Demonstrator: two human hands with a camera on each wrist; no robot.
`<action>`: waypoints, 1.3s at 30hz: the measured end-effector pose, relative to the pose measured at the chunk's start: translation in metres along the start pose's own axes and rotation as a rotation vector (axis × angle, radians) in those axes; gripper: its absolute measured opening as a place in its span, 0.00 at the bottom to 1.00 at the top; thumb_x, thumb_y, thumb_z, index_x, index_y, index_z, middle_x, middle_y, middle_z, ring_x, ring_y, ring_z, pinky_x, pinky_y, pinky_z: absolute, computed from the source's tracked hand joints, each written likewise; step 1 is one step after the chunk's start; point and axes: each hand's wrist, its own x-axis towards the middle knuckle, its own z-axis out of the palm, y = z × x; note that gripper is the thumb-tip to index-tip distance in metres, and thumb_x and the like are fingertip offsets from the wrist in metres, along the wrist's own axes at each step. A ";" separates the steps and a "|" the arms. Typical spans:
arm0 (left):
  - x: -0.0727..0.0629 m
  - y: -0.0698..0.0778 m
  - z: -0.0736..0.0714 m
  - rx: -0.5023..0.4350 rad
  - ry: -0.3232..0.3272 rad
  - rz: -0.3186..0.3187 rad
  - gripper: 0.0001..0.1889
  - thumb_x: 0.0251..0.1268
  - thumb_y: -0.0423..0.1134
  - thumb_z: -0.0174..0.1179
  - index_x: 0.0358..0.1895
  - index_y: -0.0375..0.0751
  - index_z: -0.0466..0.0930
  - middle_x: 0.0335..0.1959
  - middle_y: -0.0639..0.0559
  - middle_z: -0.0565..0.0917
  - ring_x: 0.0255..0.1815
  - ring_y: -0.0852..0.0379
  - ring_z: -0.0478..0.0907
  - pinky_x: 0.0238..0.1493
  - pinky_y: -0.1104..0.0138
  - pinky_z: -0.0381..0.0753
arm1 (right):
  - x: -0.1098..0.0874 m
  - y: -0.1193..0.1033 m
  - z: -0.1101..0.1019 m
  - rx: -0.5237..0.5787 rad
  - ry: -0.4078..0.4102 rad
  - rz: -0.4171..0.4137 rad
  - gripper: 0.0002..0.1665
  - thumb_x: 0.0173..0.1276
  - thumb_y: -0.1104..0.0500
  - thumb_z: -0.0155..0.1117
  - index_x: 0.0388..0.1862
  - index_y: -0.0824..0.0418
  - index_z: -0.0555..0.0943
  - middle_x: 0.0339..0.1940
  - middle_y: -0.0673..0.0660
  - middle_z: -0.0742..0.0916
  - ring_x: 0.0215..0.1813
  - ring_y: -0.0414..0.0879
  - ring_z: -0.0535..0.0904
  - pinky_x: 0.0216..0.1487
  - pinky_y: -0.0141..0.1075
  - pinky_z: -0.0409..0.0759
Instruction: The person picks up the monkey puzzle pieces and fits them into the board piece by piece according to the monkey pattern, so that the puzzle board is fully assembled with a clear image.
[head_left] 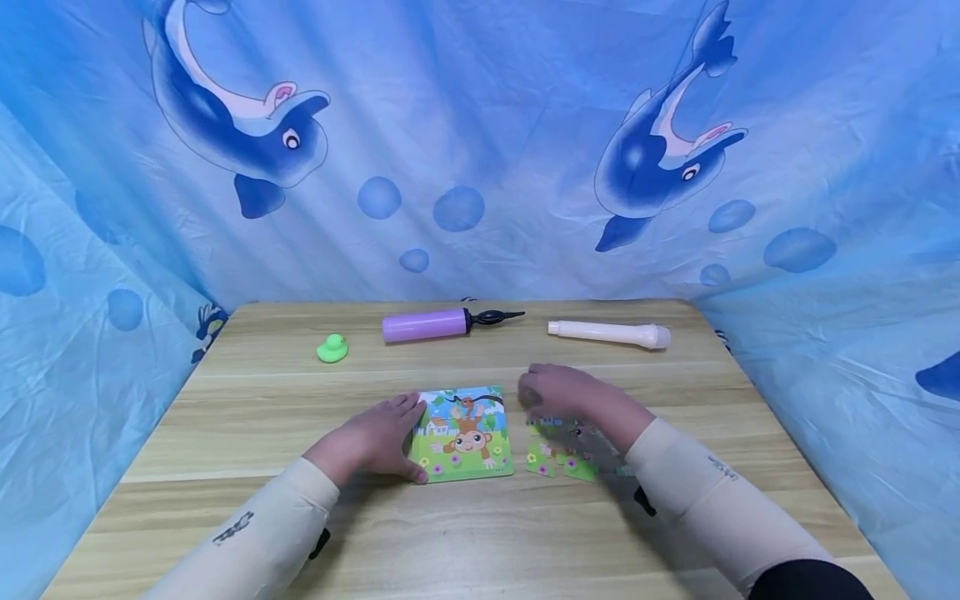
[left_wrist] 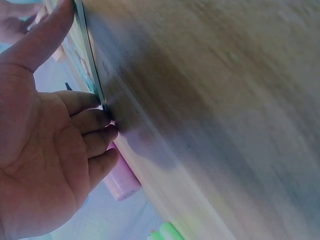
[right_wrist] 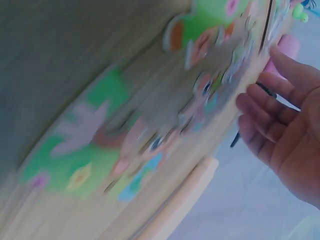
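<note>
A square monkey picture puzzle (head_left: 465, 462) lies flat on the wooden table, with a monkey hanging from a branch. My left hand (head_left: 381, 437) rests along its left side, thumb at the lower corner and fingertips at the edge higher up. Loose puzzle pieces (head_left: 540, 462) with matching green and monkey print lie to the right of it, partly hidden under my right forearm. Just above those pieces is my right hand (head_left: 561, 392), blurred in the head view. From the right wrist view its fingers bend loosely, with nothing visible between them, beside the scattered pieces (right_wrist: 75, 145).
Toward the back of the table lie a purple hand pump (head_left: 426, 326) with a black nozzle and a white toy microphone (head_left: 606, 332). A green toy duck (head_left: 332, 348) sits at the back left. Blue dolphin-print curtain (head_left: 525, 150) hangs behind the table and along both sides.
</note>
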 end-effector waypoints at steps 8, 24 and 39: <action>-0.003 0.001 -0.003 -0.010 0.006 -0.002 0.60 0.46 0.68 0.69 0.77 0.34 0.53 0.79 0.38 0.52 0.79 0.38 0.48 0.77 0.47 0.54 | -0.019 0.005 0.002 -0.026 -0.063 0.056 0.14 0.63 0.52 0.72 0.46 0.52 0.82 0.39 0.47 0.78 0.40 0.41 0.74 0.43 0.39 0.78; -0.001 0.000 -0.003 -0.004 0.014 0.010 0.60 0.46 0.68 0.69 0.76 0.33 0.53 0.79 0.38 0.52 0.79 0.38 0.48 0.77 0.48 0.54 | -0.006 0.004 0.003 0.097 0.127 -0.043 0.07 0.71 0.63 0.60 0.34 0.53 0.75 0.32 0.46 0.79 0.32 0.40 0.72 0.34 0.34 0.74; -0.003 0.002 -0.003 -0.025 0.004 -0.001 0.60 0.46 0.68 0.69 0.77 0.34 0.53 0.79 0.38 0.52 0.79 0.38 0.48 0.77 0.47 0.54 | 0.027 -0.052 -0.008 0.162 0.085 -0.164 0.05 0.72 0.57 0.62 0.35 0.50 0.75 0.28 0.44 0.78 0.32 0.39 0.72 0.36 0.32 0.75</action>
